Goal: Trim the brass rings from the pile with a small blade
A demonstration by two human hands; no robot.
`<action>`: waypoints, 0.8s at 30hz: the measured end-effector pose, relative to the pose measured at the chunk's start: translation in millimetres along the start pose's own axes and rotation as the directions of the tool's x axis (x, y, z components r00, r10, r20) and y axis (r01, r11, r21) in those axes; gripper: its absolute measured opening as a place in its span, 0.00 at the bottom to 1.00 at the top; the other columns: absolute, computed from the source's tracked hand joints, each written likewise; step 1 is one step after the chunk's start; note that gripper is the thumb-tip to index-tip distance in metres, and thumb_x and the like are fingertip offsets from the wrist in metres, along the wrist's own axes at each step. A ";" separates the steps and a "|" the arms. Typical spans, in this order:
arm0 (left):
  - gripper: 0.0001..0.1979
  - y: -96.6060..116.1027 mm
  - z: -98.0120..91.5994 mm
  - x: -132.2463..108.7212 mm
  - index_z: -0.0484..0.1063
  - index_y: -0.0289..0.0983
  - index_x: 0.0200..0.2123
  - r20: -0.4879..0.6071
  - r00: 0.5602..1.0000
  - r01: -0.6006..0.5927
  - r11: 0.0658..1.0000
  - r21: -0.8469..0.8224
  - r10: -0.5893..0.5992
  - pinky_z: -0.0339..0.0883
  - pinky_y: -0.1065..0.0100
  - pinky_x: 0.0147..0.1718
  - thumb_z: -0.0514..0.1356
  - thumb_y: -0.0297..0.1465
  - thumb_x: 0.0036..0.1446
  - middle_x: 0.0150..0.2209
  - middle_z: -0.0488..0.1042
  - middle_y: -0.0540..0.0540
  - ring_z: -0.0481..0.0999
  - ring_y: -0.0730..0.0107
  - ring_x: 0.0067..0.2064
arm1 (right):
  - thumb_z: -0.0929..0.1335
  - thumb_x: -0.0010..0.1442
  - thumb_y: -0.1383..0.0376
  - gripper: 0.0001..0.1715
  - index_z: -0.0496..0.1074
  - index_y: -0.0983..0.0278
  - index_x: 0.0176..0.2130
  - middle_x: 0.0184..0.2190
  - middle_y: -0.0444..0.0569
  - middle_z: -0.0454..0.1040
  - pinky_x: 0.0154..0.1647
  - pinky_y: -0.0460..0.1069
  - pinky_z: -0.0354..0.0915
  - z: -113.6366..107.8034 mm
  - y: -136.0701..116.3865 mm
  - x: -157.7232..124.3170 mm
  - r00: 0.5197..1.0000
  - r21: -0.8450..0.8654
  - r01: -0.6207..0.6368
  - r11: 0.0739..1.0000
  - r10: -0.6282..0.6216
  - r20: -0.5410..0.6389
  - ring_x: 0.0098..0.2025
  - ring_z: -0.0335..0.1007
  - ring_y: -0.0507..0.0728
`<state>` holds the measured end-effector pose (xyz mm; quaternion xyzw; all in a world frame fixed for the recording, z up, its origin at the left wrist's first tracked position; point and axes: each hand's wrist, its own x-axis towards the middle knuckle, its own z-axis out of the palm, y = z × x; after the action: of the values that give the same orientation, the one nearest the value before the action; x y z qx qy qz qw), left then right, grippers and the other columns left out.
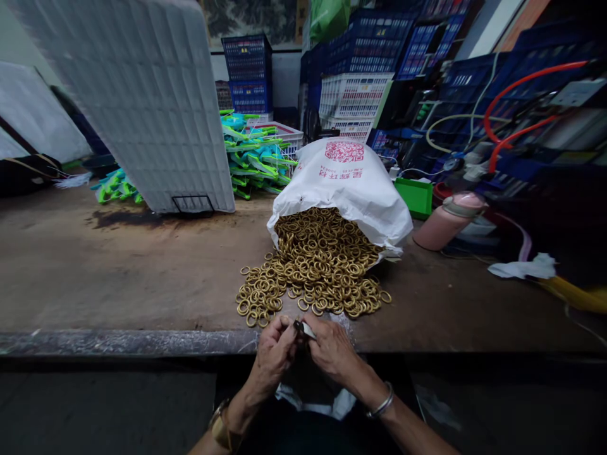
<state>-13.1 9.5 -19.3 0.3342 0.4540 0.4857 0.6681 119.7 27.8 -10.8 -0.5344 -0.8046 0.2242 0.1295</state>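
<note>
Both hands meet just in front of the table edge, below a heap of brass-coloured rings [327,265]. My left hand [274,351] is closed in a pinch; what its fingertips hold cannot be made out. My right hand [334,349] is closed on a small tool [308,330] with a pale handle and a dark end, which reaches the left fingertips. The rings spill out of a white sack [351,180] lying on its side, its mouth towards me. Beneath the hands, a pale-rimmed dark opening [341,404] shows at my lap.
A brown table [142,272] carries a tall pale ribbed panel [137,107] at left. Green and turquoise plastic pieces [256,151] are piled behind it. To the right stand a pink bottle [448,222], a green tray [413,197] and red hoses [497,101]. Stacked crates [355,95] fill the back.
</note>
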 end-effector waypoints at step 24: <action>0.15 14.1 -0.1 -23.5 0.67 0.32 0.27 0.130 0.982 0.158 0.972 -0.172 -0.137 0.44 0.77 0.13 0.56 0.41 0.51 0.17 0.62 0.52 0.53 0.82 0.16 | 0.59 0.55 0.70 0.14 0.61 0.63 0.43 0.34 0.49 0.72 0.30 0.47 0.49 8.4 0.0 17.4 0.986 -0.303 -0.140 0.943 0.104 -0.131 0.33 0.67 0.55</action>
<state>-20.8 -8.5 -0.2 0.2652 0.3913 0.4534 0.7557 109.0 41.9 -18.6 -0.6088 -0.7865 0.0715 0.0750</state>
